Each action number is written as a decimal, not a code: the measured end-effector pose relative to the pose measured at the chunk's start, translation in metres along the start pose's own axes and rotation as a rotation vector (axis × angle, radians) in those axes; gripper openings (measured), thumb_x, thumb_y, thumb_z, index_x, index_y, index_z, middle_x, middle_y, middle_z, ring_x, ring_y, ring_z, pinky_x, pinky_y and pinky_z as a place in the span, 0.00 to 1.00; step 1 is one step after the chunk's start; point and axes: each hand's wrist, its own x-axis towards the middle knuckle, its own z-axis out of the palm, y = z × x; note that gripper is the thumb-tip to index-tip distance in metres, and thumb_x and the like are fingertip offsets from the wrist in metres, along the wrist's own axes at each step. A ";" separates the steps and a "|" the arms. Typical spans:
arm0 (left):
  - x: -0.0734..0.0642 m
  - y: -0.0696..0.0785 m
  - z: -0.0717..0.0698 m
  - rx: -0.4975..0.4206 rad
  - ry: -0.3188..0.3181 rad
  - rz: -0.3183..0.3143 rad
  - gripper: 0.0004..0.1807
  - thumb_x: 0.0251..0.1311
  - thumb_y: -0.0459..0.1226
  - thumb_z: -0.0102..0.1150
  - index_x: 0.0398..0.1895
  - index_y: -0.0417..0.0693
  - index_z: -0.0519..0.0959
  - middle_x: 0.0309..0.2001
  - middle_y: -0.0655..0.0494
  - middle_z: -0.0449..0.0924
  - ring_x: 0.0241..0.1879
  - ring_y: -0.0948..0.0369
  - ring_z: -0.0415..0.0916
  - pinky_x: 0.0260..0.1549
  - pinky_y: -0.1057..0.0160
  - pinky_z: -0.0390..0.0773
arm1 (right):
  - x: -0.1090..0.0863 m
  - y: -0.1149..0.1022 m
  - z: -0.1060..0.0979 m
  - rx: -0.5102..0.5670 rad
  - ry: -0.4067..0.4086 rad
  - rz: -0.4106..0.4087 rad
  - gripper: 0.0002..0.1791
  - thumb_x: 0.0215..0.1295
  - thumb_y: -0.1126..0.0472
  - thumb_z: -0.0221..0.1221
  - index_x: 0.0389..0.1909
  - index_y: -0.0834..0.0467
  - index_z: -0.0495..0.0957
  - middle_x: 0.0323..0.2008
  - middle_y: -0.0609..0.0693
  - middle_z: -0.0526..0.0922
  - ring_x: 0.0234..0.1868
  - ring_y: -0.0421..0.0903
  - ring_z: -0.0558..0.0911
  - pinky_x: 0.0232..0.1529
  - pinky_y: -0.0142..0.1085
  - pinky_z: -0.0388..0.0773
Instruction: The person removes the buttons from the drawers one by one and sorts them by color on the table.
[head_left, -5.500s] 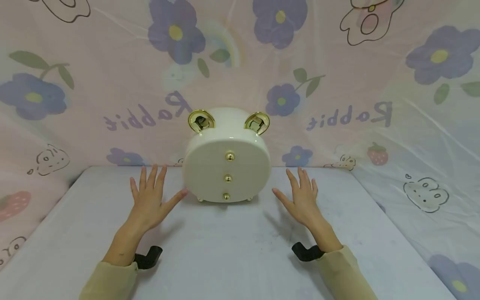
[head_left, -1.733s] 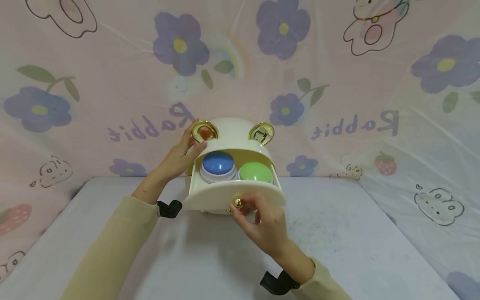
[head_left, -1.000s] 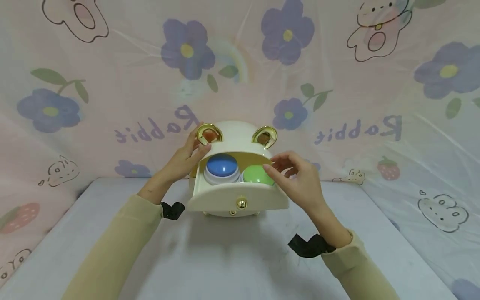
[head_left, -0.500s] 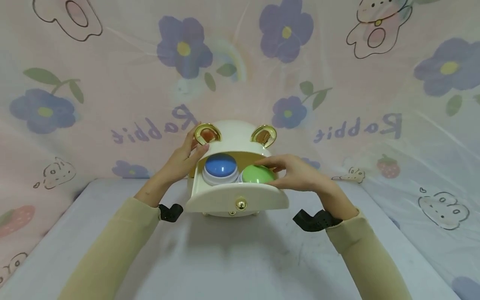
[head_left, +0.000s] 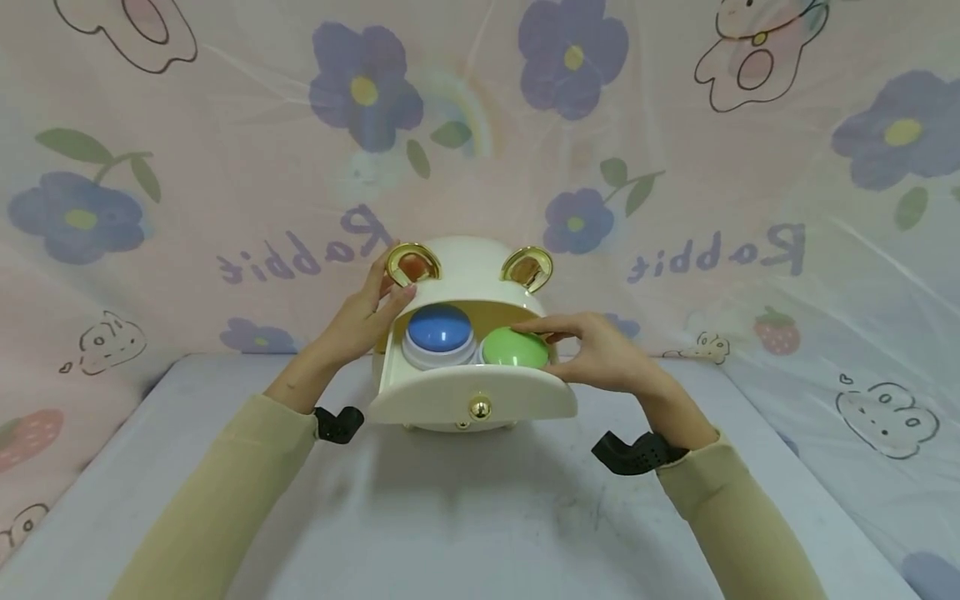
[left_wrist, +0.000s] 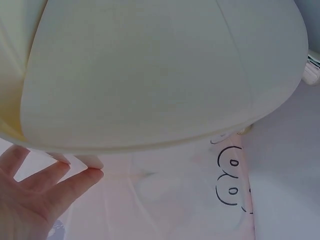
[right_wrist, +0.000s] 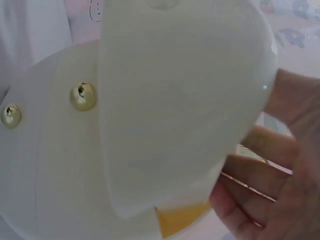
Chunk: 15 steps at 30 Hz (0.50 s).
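With the left hand (head_left: 358, 323) gripping the left gold ear (head_left: 414, 265), the right hand (head_left: 603, 354), pinching the green dome-topped piece (head_left: 514, 348), should lift straight up past the near drawer front (head_left: 427, 398).

White table (head_left: 450, 533) (faintly smudged); gold-eared drawer box (head_left: 471, 268) standing on it.
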 end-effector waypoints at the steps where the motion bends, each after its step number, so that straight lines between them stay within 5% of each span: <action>1: 0.000 0.000 0.000 0.001 -0.002 -0.001 0.38 0.72 0.51 0.42 0.76 0.68 0.33 0.73 0.41 0.54 0.73 0.44 0.51 0.63 0.30 0.51 | -0.001 0.001 0.000 0.034 0.012 0.008 0.30 0.51 0.63 0.70 0.58 0.54 0.78 0.52 0.50 0.83 0.47 0.47 0.79 0.47 0.40 0.77; 8: 0.001 -0.001 0.001 0.001 0.005 0.004 0.38 0.72 0.51 0.42 0.76 0.67 0.34 0.73 0.41 0.54 0.72 0.44 0.52 0.63 0.30 0.52 | -0.008 0.005 -0.003 0.297 0.110 0.073 0.29 0.52 0.60 0.71 0.59 0.54 0.77 0.55 0.47 0.80 0.48 0.49 0.79 0.49 0.33 0.77; 15: 0.001 -0.002 0.000 -0.002 0.009 0.019 0.38 0.72 0.51 0.42 0.76 0.66 0.34 0.72 0.41 0.56 0.72 0.44 0.53 0.64 0.31 0.52 | -0.017 0.009 -0.005 0.399 0.251 0.007 0.25 0.56 0.68 0.66 0.56 0.64 0.77 0.48 0.39 0.83 0.43 0.43 0.81 0.44 0.30 0.78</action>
